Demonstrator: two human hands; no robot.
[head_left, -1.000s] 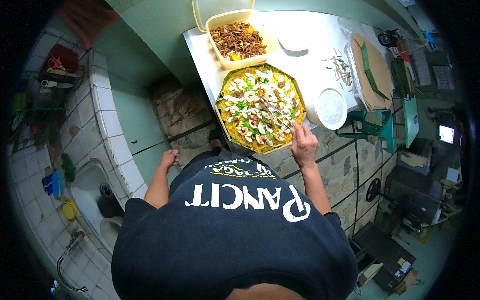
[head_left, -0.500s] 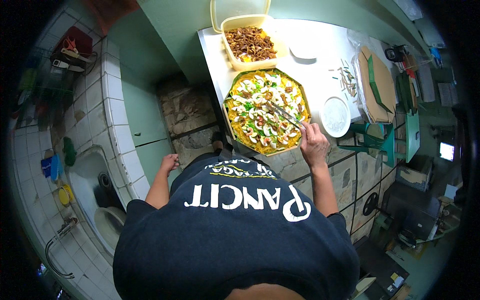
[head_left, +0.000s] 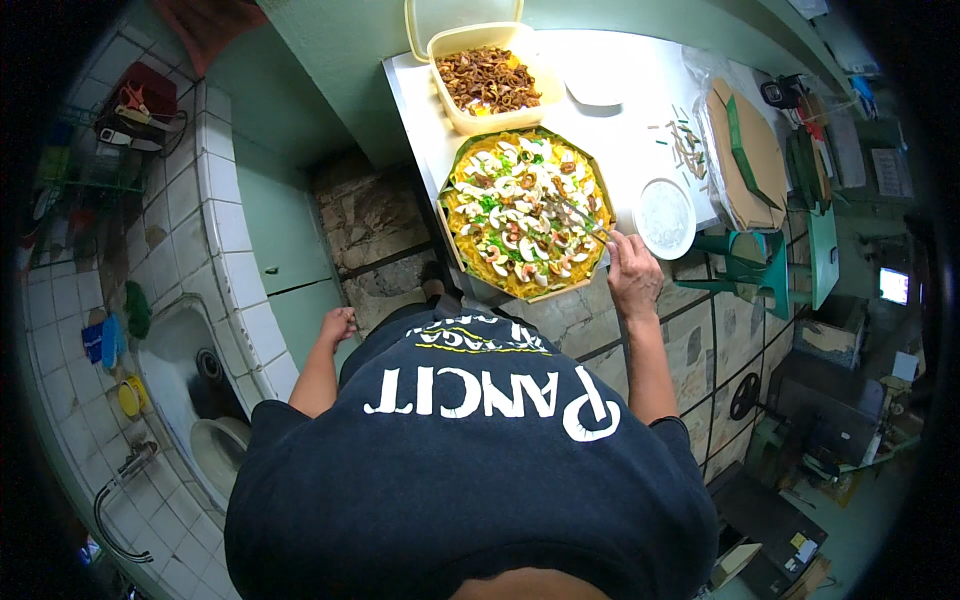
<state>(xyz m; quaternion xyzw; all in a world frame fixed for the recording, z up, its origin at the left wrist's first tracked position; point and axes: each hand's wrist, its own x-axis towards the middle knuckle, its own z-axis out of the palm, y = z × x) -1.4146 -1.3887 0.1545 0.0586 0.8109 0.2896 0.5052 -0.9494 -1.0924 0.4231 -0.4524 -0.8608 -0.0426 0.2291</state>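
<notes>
My right hand (head_left: 634, 278) grips metal tongs (head_left: 580, 214), whose tips reach over an eight-sided tray of noodles (head_left: 480, 262) at the table's near left part. Scattered over the yellow noodles are white egg slices, chopped greens, shrimp and brown pieces. The tong tips are hard to make out against these toppings. Away from the table, at my left side, my left hand (head_left: 338, 325) hangs with its fingers curled in and nothing visible in them. Just beyond the tray, a plastic tub (head_left: 460, 122) holds brown strips, with its lid open.
On the white table (head_left: 640, 100) are a white bowl (head_left: 665, 218), small scattered sticks (head_left: 688, 150) and a bagged stack of brown cardboard (head_left: 740, 160). A green plastic stool (head_left: 757, 262) stands right of the table. To my left is a tiled counter with a sink (head_left: 180, 330).
My right hand and the tongs have shifted slightly to the right over the noodles. My left hand stays curled at my side. The whole view has tilted a little.
</notes>
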